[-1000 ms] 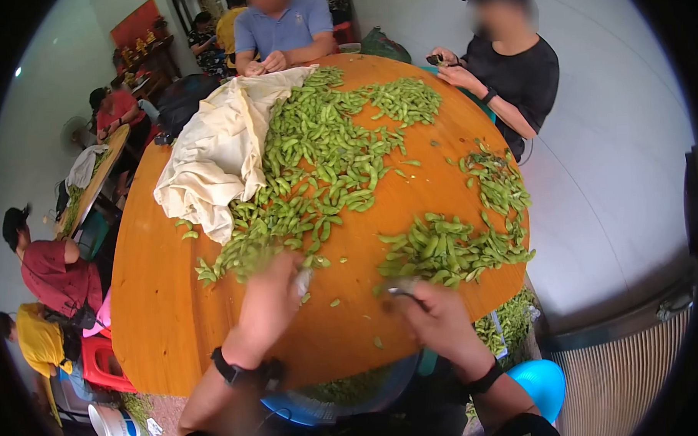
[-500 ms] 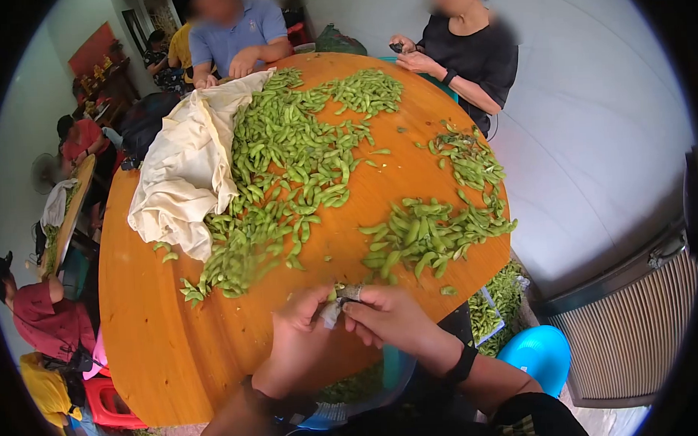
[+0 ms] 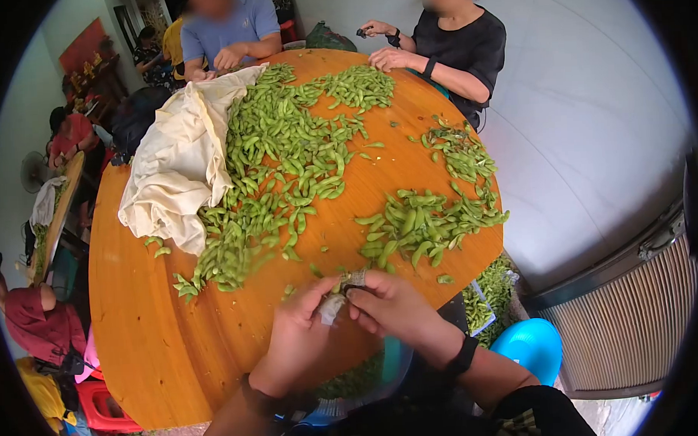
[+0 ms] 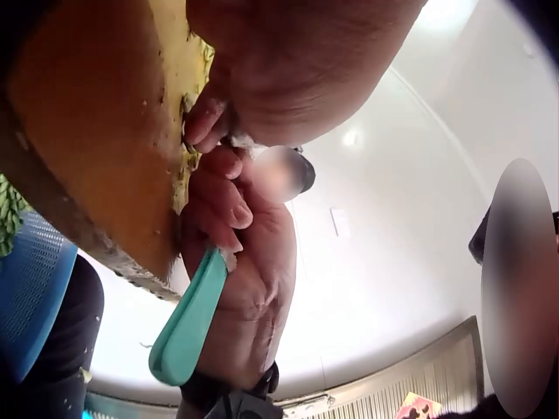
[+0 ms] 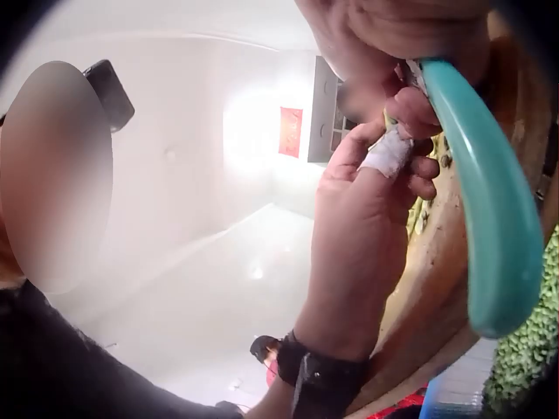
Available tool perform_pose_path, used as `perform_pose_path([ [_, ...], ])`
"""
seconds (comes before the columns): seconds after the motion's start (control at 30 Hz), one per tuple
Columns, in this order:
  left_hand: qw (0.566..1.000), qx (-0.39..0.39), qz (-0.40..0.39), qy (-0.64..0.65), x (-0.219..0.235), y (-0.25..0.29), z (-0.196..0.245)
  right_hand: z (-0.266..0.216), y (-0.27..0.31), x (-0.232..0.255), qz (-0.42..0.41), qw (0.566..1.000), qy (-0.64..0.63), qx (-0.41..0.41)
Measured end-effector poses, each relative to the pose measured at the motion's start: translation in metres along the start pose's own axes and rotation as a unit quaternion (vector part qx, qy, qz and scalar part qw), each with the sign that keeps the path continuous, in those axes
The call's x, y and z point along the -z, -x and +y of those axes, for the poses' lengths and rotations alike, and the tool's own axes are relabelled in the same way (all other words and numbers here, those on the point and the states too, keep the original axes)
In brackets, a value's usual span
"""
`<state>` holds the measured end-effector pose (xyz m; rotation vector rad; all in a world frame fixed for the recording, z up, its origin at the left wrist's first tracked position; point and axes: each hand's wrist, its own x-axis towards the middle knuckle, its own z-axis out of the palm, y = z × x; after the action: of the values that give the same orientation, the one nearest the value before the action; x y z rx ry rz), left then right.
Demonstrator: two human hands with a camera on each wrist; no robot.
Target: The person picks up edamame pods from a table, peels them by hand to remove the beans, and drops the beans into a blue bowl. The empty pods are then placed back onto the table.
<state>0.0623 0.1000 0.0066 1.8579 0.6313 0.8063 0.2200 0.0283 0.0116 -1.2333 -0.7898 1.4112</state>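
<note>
Over the table's near edge my left hand (image 3: 295, 335) pinches a green soybean pod (image 5: 390, 120), mostly hidden by the fingers. White wrapping (image 5: 389, 154) covers its thumb. My right hand (image 3: 402, 316) meets it and grips a tool whose long teal handle (image 5: 489, 209) sticks out past the palm. A grey metallic piece (image 3: 356, 278) shows at the right fingertips, beside the pod. The rest of the tool's working end is hidden. Just beyond the hands lies a large heap of green soybean pods (image 3: 285, 159), with another heap (image 3: 418, 223) to the right.
A cream cloth (image 3: 178, 162) covers the left of the heap on the round wooden table (image 3: 153, 332). Below the edge sits a blue basket (image 4: 44, 288) with green contents. Right of it are a blue stool (image 3: 529, 348) and a crate (image 3: 482, 321) among pods. Two people sit across.
One second ago my left hand was at the big heap and the right hand apart, holding the tool. Both came together over the near edge, the left with a pod, and have stayed there.
</note>
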Motion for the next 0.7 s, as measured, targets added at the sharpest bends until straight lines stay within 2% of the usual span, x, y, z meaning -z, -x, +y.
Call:
perform_pose_path([
  [0.13, 1.000, 0.013, 0.013, 0.021, 0.003, -0.001, -0.010, -0.008, 0.007, 0.001, -0.021, 0.999, 0.026, -0.033],
  [0.2, 0.998, -0.038, 0.013, -0.053, 0.003, 0.000, -0.018, -0.007, 0.009, -0.003, -0.022, 0.999, 0.022, -0.024],
  [0.3, 0.992, -0.065, 0.015, -0.108, 0.002, 0.003, -0.022, -0.003, 0.007, -0.006, -0.007, 0.999, 0.029, -0.012],
  [0.43, 0.993, -0.062, 0.016, -0.097, 0.002, 0.003, -0.018, 0.003, 0.003, -0.008, 0.000, 1.000, 0.019, 0.009],
  [0.63, 0.997, -0.051, 0.009, -0.050, 0.001, 0.005, -0.016, 0.013, -0.002, -0.011, 0.038, 0.999, -0.010, 0.003],
  [0.7, 0.998, 0.032, 0.002, 0.052, 0.001, 0.006, -0.016, 0.015, -0.004, -0.010, 0.033, 0.999, -0.027, -0.006],
])
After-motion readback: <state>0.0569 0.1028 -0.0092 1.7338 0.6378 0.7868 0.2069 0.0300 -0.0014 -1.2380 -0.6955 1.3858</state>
